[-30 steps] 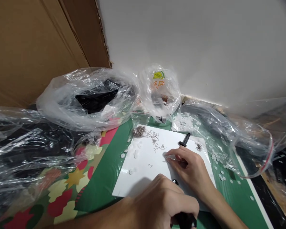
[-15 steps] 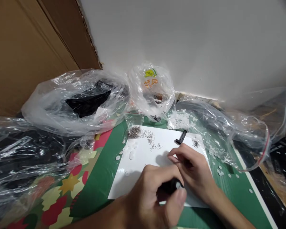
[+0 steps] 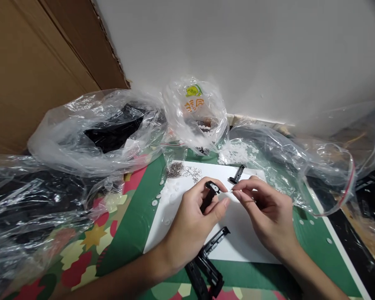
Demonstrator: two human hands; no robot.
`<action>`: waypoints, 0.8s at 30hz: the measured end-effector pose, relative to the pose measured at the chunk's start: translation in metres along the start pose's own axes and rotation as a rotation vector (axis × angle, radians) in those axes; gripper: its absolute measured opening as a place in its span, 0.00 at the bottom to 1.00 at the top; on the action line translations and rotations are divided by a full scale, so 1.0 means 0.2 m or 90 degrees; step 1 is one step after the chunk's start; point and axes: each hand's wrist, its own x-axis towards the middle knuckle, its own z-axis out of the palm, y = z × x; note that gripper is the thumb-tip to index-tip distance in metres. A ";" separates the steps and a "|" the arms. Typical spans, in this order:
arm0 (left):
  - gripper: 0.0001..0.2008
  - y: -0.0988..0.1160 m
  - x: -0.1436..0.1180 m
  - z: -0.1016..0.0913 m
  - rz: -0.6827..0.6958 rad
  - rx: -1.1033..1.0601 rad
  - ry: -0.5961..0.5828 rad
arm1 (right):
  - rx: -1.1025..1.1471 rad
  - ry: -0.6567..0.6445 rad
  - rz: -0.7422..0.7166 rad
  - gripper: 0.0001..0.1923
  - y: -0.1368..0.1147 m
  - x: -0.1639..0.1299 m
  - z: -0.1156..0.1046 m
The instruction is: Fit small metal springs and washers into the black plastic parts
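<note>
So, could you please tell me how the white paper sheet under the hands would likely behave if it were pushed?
The white paper sheet looks thin and flat, so probably floppy and light. It would likely slide on the green mat, carrying the loose wire springs.

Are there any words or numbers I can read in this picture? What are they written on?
On the clear crinkly plastic bag at the back of the table: a green and yellow round logo with orange characters under it, too blurred and crumpled to read.
On the small black plastic part held in the left hand: no writing shows.
Nothing else carries readable words or numbers.
</note>
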 end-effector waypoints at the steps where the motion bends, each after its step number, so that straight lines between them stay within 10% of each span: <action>1: 0.07 0.00 0.01 0.00 0.005 0.016 0.008 | 0.000 -0.005 0.010 0.07 0.00 0.00 0.00; 24: 0.11 0.03 0.01 -0.01 0.046 0.120 0.038 | 0.190 -0.018 0.162 0.11 -0.01 0.04 0.04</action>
